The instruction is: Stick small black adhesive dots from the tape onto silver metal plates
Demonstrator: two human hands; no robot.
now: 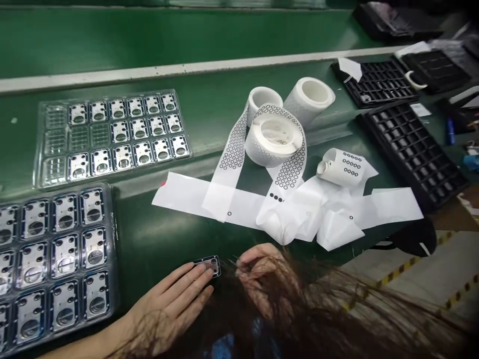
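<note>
Metal plate [210, 264], small, silvery and rectangular with round holes, lay flat on the green surface [157, 234] near its front edge, under the fingertips of the left hand [170, 306]. Going by size: the green surface carried everything. Two clear plastic trays sat at the left, the near tray [56, 254] filled with similar silvery plates, the far tray [112, 134] partly filled, with several pockets bare. Black gridded trays [411, 144] lay at the right, well apart from the hands. A tangle of white backing strips [299, 209] spread across the middle, and on it rested white rolls of tape printed with small black rings [275, 137]. The left hand lay flat, fingers stretched out and pressing on the plate rather than closed around it. The right hand [258, 271] sat just beside the plate, fingers curled inward; dark hair hid much of it, so whether it pinched anything could not be told.
</note>
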